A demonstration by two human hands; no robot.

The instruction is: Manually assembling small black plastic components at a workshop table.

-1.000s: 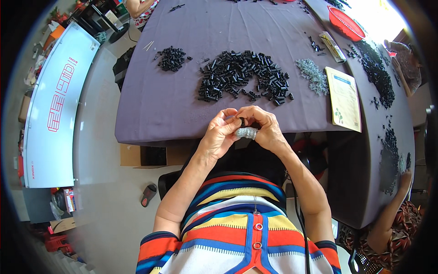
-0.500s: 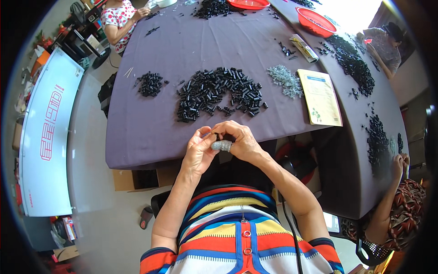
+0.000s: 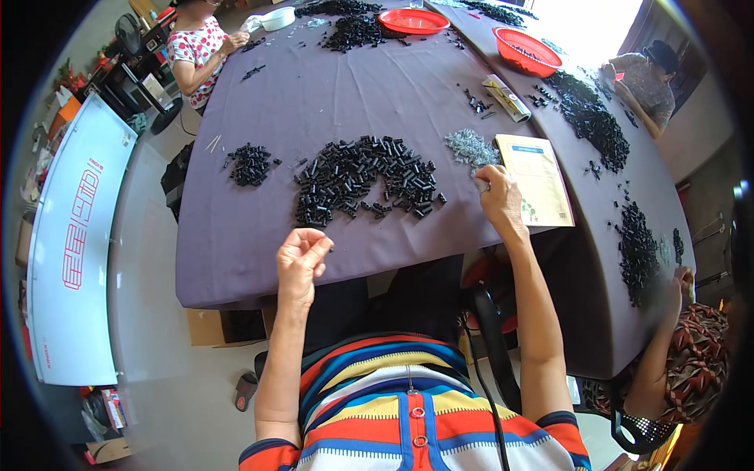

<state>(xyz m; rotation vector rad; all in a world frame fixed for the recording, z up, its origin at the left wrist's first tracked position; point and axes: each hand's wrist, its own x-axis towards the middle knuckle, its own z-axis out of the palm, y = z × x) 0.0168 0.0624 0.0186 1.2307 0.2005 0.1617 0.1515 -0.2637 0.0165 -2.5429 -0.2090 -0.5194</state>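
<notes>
Left of the horseshoe-shaped heap of black tubes (image 3: 365, 179) lies a smaller heap of black pieces (image 3: 250, 165); on the horseshoe's near side, by its left end, the left hand (image 3: 298, 265) is pinched closed, a small dark piece (image 3: 331, 250) showing at its fingertips. Right of the horseshoe, the right hand (image 3: 502, 198) curls down at the near edge of some clear plastic pieces (image 3: 470, 147), its hold impossible to tell. The step appears to be picking out a clear piece, calling next for a fine fingertip grip.
</notes>
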